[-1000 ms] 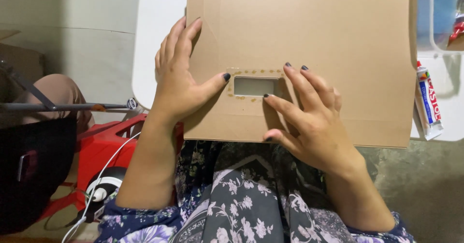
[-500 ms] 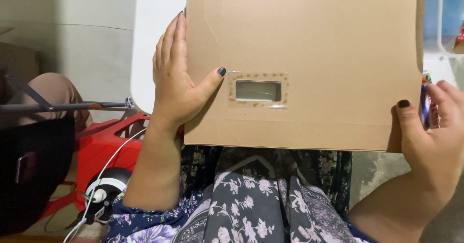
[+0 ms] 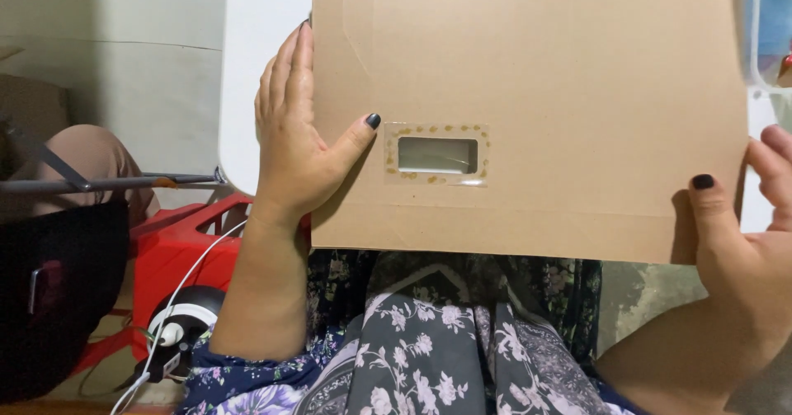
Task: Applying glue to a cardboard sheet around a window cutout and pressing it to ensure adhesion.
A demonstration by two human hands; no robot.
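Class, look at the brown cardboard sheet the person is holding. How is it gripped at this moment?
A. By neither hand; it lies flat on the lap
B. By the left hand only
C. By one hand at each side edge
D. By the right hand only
C: the left hand clasps the left edge of the cardboard sheet, thumb on its face, while the right hand clasps the right edge.

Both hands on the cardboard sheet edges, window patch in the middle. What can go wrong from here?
1. The left hand and right hand hold the cardboard sheet only by its side edges, mainly thumbs in front; it may sag, bend or slip.
2. The clear film patch over the window shows blotchy glue spots around it; flexing the sheet could lift it.
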